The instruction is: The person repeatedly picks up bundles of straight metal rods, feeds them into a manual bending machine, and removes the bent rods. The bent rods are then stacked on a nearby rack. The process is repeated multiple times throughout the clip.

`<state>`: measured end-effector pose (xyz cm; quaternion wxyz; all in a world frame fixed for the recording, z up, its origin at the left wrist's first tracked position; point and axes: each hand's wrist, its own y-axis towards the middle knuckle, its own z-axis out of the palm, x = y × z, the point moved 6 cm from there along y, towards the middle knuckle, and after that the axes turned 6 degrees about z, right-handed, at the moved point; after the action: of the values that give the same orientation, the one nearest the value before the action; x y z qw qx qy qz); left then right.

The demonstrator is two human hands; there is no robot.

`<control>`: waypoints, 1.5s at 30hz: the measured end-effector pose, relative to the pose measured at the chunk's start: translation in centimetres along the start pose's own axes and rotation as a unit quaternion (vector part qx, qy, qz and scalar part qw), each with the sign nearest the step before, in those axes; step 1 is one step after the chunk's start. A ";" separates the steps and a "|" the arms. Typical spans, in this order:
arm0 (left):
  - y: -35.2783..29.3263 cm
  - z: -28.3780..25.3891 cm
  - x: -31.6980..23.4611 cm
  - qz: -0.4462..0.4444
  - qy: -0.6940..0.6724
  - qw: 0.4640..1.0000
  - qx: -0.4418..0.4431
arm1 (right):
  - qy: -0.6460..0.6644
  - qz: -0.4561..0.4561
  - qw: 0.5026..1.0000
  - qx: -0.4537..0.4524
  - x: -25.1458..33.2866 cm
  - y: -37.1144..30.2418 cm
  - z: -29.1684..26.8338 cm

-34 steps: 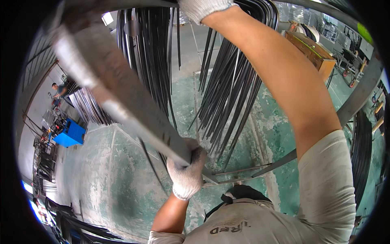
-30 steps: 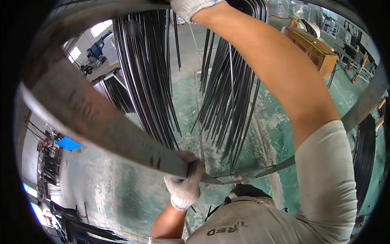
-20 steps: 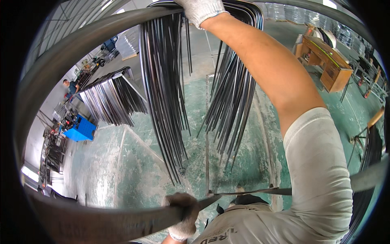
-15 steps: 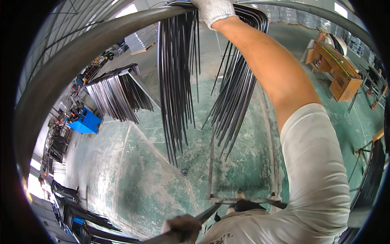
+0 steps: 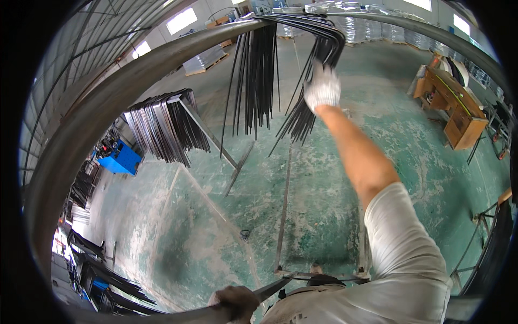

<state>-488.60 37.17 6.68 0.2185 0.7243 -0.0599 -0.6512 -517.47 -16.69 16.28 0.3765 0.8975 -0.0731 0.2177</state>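
head view: at six o'clock the left hand [image 5: 236, 303] wraps a metal bar [image 5: 271, 288]; near one, the blurred right hand [image 5: 322, 90] overlaps black rods [image 5: 259, 81] hanging around twelve, grip unclear. snagging rods could drag neighbours loose.

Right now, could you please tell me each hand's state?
Left hand: closed around the metal bar.
Right hand: by the black rods, blurred; grip cannot be told.

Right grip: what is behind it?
Behind the right grip, dark bent rods show above and to its lower left, with green floor beyond. What it covers, and any contact with the rods, cannot be seen.
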 end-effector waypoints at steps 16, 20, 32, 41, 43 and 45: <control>2.1 1.1 -2.1 -0.014 -0.148 0.989 0.013 | 0.054 0.301 0.878 0.368 -17.8 -62.4 -14.4; 1.5 0.3 -1.4 0.008 -0.162 0.987 0.003 | 0.015 0.424 0.835 0.349 -21.7 -76.6 -26.9; -1.1 -0.5 7.9 0.082 0.140 0.980 0.119 | -0.026 0.589 0.777 0.223 -33.7 -99.9 -50.5; -17.1 6.1 21.1 -0.263 0.087 0.958 0.079 | 0.027 0.683 0.718 0.131 -40.3 -115.3 -71.6; -26.2 11.8 24.7 -0.375 0.004 0.900 0.220 | 0.015 0.702 0.704 0.102 -41.8 -119.0 -75.1; -33.9 18.3 25.1 -0.479 -0.197 0.684 0.514 | 0.028 0.717 0.694 0.057 -43.0 -120.8 -78.9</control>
<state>-509.39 53.96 -30.77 -0.5466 0.5077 -0.0721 -0.6620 -546.77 123.05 -31.64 0.0560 0.5854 -0.6716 0.4506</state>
